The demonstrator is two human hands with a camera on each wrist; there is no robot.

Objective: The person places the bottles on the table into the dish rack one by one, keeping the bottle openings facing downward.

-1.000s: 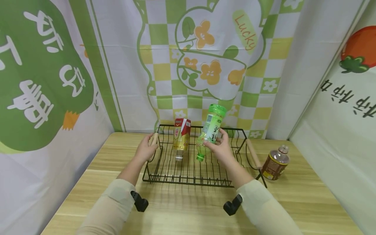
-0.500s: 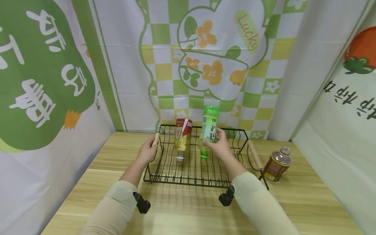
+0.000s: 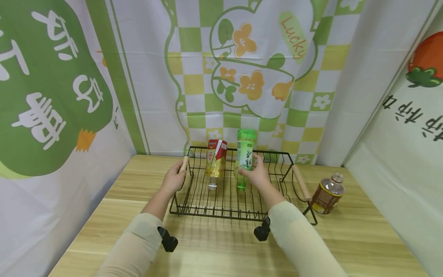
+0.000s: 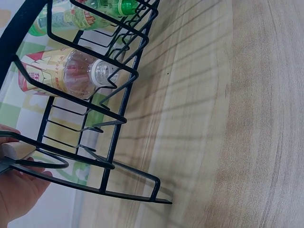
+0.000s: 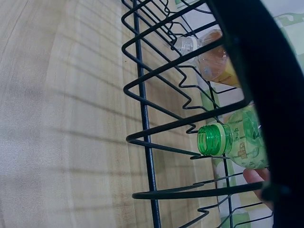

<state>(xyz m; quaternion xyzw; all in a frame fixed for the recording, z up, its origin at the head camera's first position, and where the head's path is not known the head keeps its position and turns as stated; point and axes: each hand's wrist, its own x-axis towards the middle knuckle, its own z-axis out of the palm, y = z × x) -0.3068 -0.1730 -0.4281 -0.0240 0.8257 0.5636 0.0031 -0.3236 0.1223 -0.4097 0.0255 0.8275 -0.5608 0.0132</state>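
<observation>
A black wire dish rack [image 3: 207, 215] with wooden side handles stands on the table. My left hand [image 3: 174, 177] grips its left wooden handle [image 3: 184, 164]; in the left wrist view the fingers [image 4: 35, 183] wrap that handle. My right hand [image 3: 258, 175] holds a green plastic bottle [image 3: 245, 148] upside down over the rack's middle, thumb on one side and fingers on the other. In the right wrist view its green neck [image 5: 212, 139] points down among the wires, without a visible cap. A red-and-yellow bottle [image 3: 215, 161] sits neck-down in the rack, left of the green one.
A bottle with a brown label [image 3: 327, 196] stands upright on the table, just outside the right wooden handle [image 3: 302, 182]. Behind the rack hangs a patterned curtain [image 3: 194, 84], and white cloth [image 3: 398, 161] borders the table on the right.
The green bottle has gone from leaning right to nearly upright, upside down, and has lowered slightly. My right hand moved a little left with it. My left hand stays on the handle.
</observation>
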